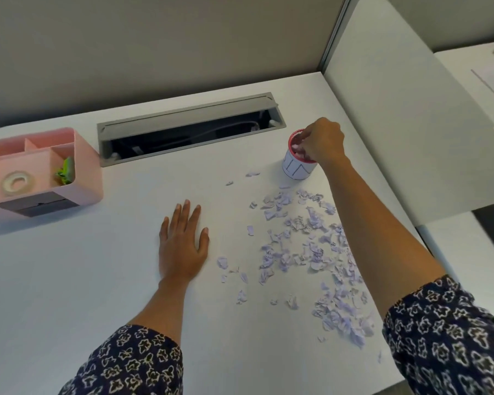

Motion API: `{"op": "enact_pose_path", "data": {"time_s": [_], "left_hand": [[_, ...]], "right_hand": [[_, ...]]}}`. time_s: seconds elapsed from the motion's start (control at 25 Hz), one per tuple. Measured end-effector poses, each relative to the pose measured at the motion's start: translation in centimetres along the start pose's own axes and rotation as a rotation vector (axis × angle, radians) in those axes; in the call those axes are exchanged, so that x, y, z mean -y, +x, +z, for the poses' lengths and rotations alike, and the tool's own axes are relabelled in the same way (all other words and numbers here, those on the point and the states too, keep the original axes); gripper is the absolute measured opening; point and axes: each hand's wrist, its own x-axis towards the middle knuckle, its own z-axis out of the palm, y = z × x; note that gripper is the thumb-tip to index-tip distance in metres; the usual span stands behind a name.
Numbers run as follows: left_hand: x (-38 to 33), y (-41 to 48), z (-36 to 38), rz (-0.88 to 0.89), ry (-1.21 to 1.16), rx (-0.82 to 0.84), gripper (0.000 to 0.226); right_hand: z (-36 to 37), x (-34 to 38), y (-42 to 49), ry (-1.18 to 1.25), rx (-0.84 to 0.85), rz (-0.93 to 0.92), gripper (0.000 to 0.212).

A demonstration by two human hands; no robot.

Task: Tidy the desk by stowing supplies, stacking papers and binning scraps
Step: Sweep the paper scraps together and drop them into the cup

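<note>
Several torn lilac paper scraps (311,246) lie scattered over the right half of the white desk (97,280). A small white cup with a red mesh rim (297,168) stands at the back right, with scraps inside it. My right hand (322,141) hovers over the cup's mouth, fingers curled downward into it; whether they hold scraps is hidden. My left hand (183,243) rests flat on the desk with fingers straight, left of the scraps.
A pink desk organiser (80,155) at the back left holds a tape roll (16,182) and green clips (64,172). An open grey cable hatch (188,129) sits in the desk's back middle. A white partition (397,124) borders the right side.
</note>
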Motion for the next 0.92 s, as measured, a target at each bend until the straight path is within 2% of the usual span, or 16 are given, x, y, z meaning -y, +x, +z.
{"op": "enact_pose_path", "data": {"time_s": [0.12,0.24,0.36,0.44,0.56,0.68,0.76,0.92], "left_hand": [[0.1,0.1,0.0,-0.005,0.005,0.004,0.058],[0.1,0.0,-0.1,-0.010,-0.003,0.009,0.058],[-0.1,0.0,-0.3,-0.009,-0.022,0.008,0.057],[-0.2,0.0,-0.3,-0.011,-0.020,0.003,0.057],[0.0,0.0,-0.2,-0.014,-0.018,-0.004,0.057],[0.0,0.0,0.1,-0.021,0.008,0.003,0.057],[0.0,0.1,0.2,-0.024,0.016,0.004,0.056],[0.1,0.1,0.2,-0.018,0.004,0.005,0.056]], "right_hand": [[-0.7,0.4,-0.5,0.041,-0.086,-0.002,0.028],[0.1,1.9,-2.2,0.146,-0.236,-0.194,0.023],[4.3,4.0,-4.2,0.159,-0.096,-0.428,0.020],[7.6,4.9,-5.4,0.070,0.031,-0.463,0.024],[11.6,5.2,-6.5,-0.164,0.095,-0.530,0.033],[14.4,5.0,-7.2,-0.264,0.147,-0.559,0.039],[15.6,4.5,-7.7,-0.276,0.080,-0.577,0.035],[15.4,1.3,-8.0,-0.291,-0.094,-0.617,0.014]]}}
